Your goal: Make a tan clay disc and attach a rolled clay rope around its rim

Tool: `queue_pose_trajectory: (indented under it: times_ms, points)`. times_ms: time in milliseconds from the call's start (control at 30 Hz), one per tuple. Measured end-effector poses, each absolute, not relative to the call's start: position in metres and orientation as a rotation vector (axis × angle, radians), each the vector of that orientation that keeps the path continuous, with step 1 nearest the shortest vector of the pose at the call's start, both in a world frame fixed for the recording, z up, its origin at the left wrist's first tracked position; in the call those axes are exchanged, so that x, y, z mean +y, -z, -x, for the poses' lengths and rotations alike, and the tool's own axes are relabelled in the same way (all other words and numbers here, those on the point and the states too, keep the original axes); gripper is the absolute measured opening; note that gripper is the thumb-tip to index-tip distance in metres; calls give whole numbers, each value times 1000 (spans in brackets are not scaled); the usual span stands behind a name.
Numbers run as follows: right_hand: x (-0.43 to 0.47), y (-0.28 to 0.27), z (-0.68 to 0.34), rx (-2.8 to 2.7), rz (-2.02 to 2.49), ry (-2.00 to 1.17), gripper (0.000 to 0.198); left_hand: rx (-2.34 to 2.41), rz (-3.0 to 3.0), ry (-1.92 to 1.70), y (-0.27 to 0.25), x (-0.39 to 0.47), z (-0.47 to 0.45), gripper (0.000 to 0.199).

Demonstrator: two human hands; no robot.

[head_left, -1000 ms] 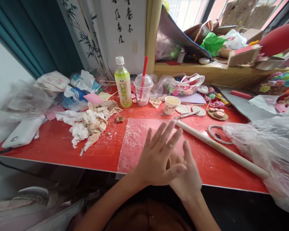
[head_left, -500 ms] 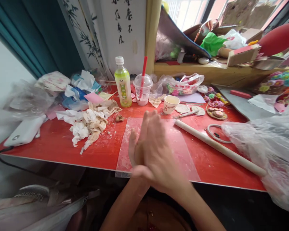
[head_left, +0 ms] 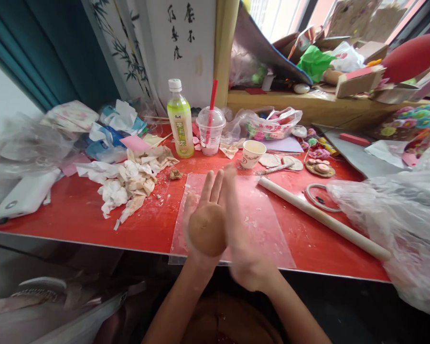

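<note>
A round, flattened disc of brown clay (head_left: 207,230) lies against the palm of my left hand (head_left: 211,191), whose fingers are stretched out. My right hand (head_left: 241,243) stands on edge just right of the clay, blurred, its fingers straight and holding nothing. Whether its palm touches the clay's edge I cannot tell. Both hands are over a clear plastic sheet (head_left: 268,234) with pale clay smears on it, at the front edge of the red table (head_left: 329,258).
Crumpled tissues (head_left: 129,184) and a small clay lump (head_left: 175,175) lie left. Behind stand a drink bottle (head_left: 180,124), a plastic cup with straw (head_left: 210,131) and a paper cup (head_left: 252,154). A long pale rod (head_left: 322,217) and plastic bags (head_left: 397,215) occupy the right.
My palms were pressed together, hiding most of what was between them. Now the right hand has swung off to the right, exposing the clay disc on my left palm. The view has shifted slightly.
</note>
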State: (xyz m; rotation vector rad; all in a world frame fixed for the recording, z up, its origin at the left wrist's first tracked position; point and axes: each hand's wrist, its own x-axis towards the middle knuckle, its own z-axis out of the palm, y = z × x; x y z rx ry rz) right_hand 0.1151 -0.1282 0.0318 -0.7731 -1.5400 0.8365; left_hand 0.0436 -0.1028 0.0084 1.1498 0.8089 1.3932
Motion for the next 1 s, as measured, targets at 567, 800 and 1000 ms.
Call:
queue_pose_trajectory:
  times_ms: [567,800,1000]
  points:
    - [-125,15,-124,-337,359,-1775,56,1041,-1752,-1471,-21,-105,-21,37]
    - [-131,7,-122,-399,334,-1638,57,1321,-1725,-1238,7,-126,-15,27]
    - [-129,10,-120,-336,466,-1602,45,1234,-1326,-1253,4,-133,-23,19]
